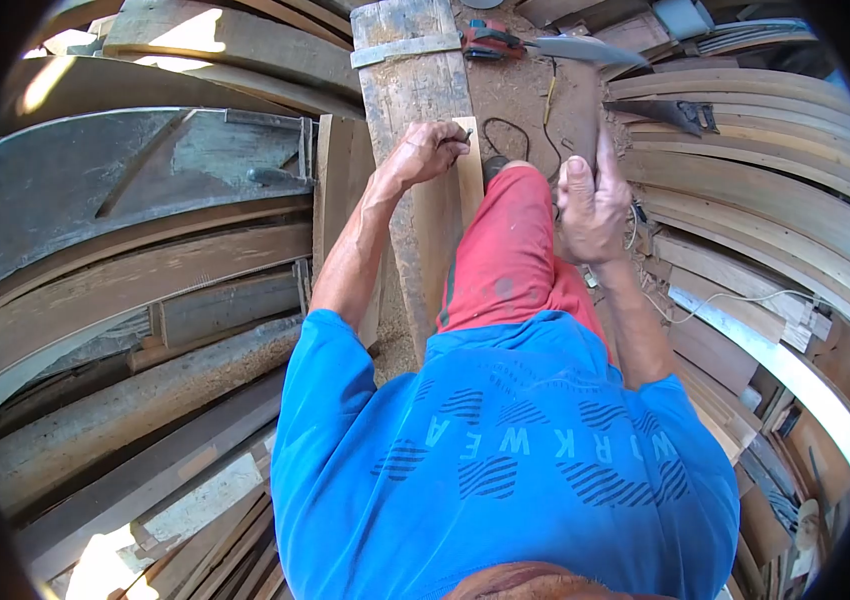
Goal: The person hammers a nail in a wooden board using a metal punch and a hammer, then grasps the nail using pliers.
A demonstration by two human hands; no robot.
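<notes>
My left hand [432, 150] rests at the far end of a pale board [442, 205]. Its fingers are pinched together, and a small dark tip, too small to name, shows beside them. The board lies along a worn, dusty plank [395, 95] with a wooden strip across it. My right hand [593, 208] is raised to the right of my knee, its thumb up and its fingers curled. A blurred streak runs upward from it, so what it grips cannot be made out.
A red-and-black tool [490, 40] lies beyond the board, near a grey blade [590, 50]. A dark handsaw [667, 113] is at the right. Stacked timber [235, 45] and curved boards [755, 150] flank both sides. A pale cord [735, 297] trails at the right.
</notes>
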